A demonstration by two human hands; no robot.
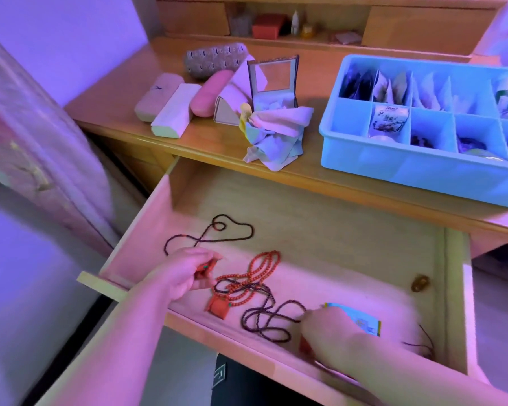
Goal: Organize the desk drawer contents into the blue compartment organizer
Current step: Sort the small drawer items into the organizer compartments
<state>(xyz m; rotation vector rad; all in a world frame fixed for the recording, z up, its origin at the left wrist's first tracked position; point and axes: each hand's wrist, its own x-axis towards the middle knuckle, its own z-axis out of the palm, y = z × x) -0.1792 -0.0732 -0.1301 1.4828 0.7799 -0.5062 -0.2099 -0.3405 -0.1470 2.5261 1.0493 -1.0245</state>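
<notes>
Wooden desk point(206, 148) (violet-lit room) above open drawer point(335, 230).

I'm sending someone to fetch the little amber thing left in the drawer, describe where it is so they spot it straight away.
Look in the open drawer under the desk edge, below the blue organizer. Go to its right side, near the right wall, away from the bead strings where both hands work. The amber piece lies there alone: small, rounded and brownish yellow, not strung like the red and dark beads.
</notes>
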